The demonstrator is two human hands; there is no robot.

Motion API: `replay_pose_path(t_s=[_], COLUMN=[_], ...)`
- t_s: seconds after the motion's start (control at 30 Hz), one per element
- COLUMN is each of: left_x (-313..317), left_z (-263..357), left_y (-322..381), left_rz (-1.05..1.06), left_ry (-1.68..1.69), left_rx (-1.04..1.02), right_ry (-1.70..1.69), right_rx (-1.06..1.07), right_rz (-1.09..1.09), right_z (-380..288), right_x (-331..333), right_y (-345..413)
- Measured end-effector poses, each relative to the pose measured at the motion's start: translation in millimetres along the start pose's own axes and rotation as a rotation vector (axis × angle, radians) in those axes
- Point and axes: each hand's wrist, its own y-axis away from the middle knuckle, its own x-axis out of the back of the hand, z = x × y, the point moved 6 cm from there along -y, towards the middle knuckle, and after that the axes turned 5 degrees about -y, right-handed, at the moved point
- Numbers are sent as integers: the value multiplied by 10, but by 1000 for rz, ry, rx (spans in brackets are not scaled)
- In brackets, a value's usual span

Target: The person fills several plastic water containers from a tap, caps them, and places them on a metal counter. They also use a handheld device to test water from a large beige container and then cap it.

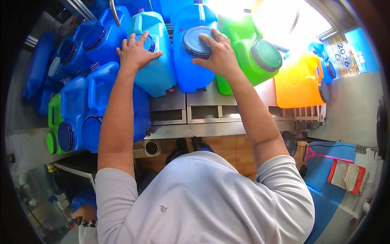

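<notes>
My left hand (136, 54) lies spread over the blue screw lid (150, 45) of a light-blue plastic water jug (158, 70), its thumb sticking out to the right. Fingers apart, my right hand (220, 54) rests on the right part of a wide blue lid (195, 38), with the thumb by its lower rim. That lid belongs to a darker blue jug (190, 77). Both jugs stand side by side on a stainless-steel counter (210, 97). My palms hide parts of both lids. Close to my right hand is a bright green jug (227, 84) with a green lid (268, 55).
An orange jug (294, 85) lies right on a rack (307, 112). Several blue jugs (105, 48) crowd the left, with a small green one (54, 113) at the edge. A metal faucet (115, 13) hangs above. Below right are a pink-handled tool (329, 157) and a power outlet (361, 148).
</notes>
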Motion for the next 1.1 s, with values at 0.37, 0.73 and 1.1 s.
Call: replay_pose_path(t_s=[0.37, 0.73, 1.1], left_x=[-22, 450, -662], left_z=[-15, 1721, 3366], left_y=[-77, 968, -244], left_rz=[25, 393, -54], left_ry=[74, 954, 1592], left_rx=[110, -759, -269], right_ry=[-114, 263, 140], right_rx=[-120, 157, 44], right_rz=[156, -201, -397], right_z=[4, 1312, 1585], right_x=[52, 1494, 1289], right_y=[380, 415, 288])
